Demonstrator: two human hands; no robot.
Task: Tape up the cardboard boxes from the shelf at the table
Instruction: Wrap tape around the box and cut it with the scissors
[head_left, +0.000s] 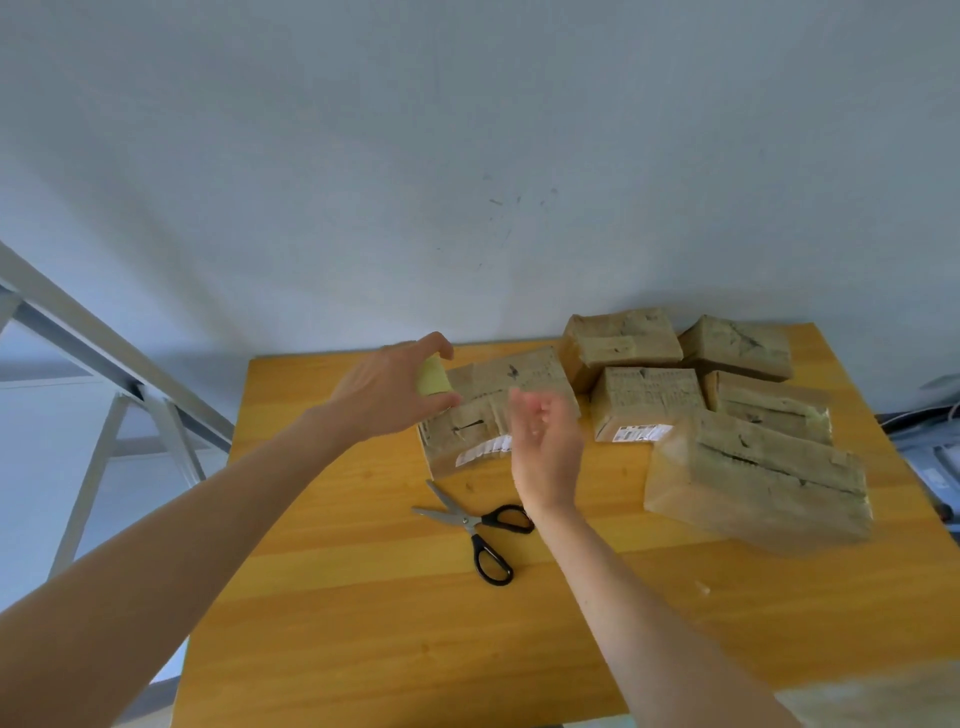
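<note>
On the far half of the yellow wooden table (363, 597), close to the pale wall (467, 156), you have one cardboard box (488, 384) lying flat directly ahead of your hands; a white label shows on its near face. To its right stands a cluster of five further boxes (647, 402), packed close together, the nearest of them tilted. Your left hand (384, 389) has thumb and fingers curled round a pale yellow tape roll (434, 376), held at the left end of the cardboard box; whether the roll touches the box cannot be determined. Your right hand (545, 441) is raised in front of the same box, palm turned leftward; it is motion-blurred, so you cannot tell whether it pinches anything. Black-handled scissors (478, 525) lie on the table just nearer than the box, blades spread; a grey metal frame (104, 364) stands to the left of the table.
</note>
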